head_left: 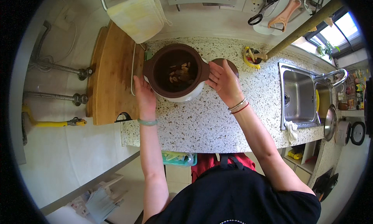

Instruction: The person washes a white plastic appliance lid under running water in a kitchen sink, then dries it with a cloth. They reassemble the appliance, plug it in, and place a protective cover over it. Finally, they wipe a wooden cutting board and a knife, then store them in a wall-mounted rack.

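Observation:
A slow cooker (189, 96) with a white outer body and a dark brown inner pot (171, 91) stands on the speckled counter. Its lid is off, and several brown pieces (180, 73) lie in dark liquid inside. At the cooker's left side is my left hand (145, 96), fingers apart along the body and partly hidden by the pot's rim. My right hand (224, 83) has its fingers stretched out, palm turned up, with the tips beside the pot's right handle. Whether either hand touches the cooker is hard to tell. Partly behind my right hand lies a round brown lid (232, 65).
Wooden cutting boards (112, 76) stand at the left of the counter. A yellow cup (252, 58) holding small things is at the back, near a slanted pole (305, 28). On the right are a steel sink (299, 96) and a white cloth (291, 131). A towel (138, 16) hangs above.

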### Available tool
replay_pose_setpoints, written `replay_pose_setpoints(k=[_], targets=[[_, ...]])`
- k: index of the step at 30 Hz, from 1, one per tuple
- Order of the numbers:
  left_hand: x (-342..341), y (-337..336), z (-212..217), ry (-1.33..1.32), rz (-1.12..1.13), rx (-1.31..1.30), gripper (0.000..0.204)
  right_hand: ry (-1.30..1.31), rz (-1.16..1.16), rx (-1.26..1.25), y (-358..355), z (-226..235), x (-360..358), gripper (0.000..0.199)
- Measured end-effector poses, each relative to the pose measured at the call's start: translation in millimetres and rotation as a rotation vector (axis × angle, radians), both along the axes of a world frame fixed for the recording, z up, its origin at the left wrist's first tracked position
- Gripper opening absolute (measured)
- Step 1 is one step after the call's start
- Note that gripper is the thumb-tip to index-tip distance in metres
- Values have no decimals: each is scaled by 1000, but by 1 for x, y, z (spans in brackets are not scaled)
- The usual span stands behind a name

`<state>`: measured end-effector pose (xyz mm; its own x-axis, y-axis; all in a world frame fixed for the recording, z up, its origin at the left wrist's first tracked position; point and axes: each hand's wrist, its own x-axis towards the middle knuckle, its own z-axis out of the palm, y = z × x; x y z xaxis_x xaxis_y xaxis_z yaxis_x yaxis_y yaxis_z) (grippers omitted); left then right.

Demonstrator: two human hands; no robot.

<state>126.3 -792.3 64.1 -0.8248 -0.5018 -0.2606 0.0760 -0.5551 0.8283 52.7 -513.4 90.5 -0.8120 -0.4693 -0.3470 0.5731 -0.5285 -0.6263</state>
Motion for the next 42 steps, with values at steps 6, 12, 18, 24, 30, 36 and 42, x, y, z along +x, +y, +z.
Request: replay_pose_setpoints(k=[6, 12, 18, 24, 30, 36, 42], targets=[[-2, 2, 0, -63, 38, 1, 78, 0, -22, 55, -1, 2, 1, 86], [23, 25, -8, -59, 203, -122, 77, 93, -12, 23, 28, -8, 11, 78], [100, 186, -79, -186, -129, 255, 44, 61, -176, 27, 155, -39, 59, 77], [72, 406, -40, -260, -767, 250, 53, 101, -439, 756, 297, -68, 127, 49], [85, 532, -63, -222, -1110, 171, 55, 527, -300, 1945, 430, -113, 203, 56], [83, 564, -56, -354, -1174, 41, 55, 493, -522, 1514, 447, -133, 197, 18], [53, 520, -73, 41, -593, -773, 43, 801, -246, 1620, 341, -82, 149, 27]])
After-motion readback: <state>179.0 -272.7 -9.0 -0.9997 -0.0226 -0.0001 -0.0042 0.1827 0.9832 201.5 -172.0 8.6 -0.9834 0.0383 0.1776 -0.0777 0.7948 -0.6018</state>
